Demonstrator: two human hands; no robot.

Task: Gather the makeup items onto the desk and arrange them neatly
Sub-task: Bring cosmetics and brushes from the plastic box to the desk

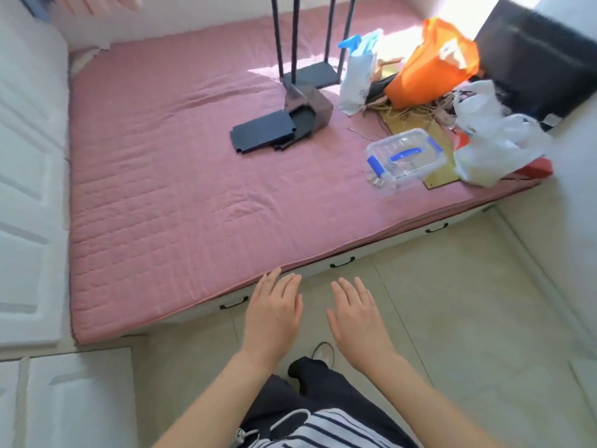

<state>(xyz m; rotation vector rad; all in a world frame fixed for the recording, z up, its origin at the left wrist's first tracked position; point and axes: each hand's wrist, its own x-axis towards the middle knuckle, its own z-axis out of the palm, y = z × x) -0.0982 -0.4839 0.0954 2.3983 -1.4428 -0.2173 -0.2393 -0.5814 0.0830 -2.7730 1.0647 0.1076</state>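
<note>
Gathering looks barely begun: the left hand point(274, 310) and right hand point(353, 315) hover over the floor by the bed's point(161, 189) near edge, each grip wide and empty. No makeup item can be made out (nor the bench). The likeliest spot is the clutter around the clear box point(400, 158) at the bed's far right corner, well apart from both hands, so the next move calls for stepping and reaching there.

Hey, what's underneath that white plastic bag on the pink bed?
Under the white plastic bag, a red item pokes out at the right edge and a yellowish board shows at the left. Anything else beneath is hidden by the bag.
</note>
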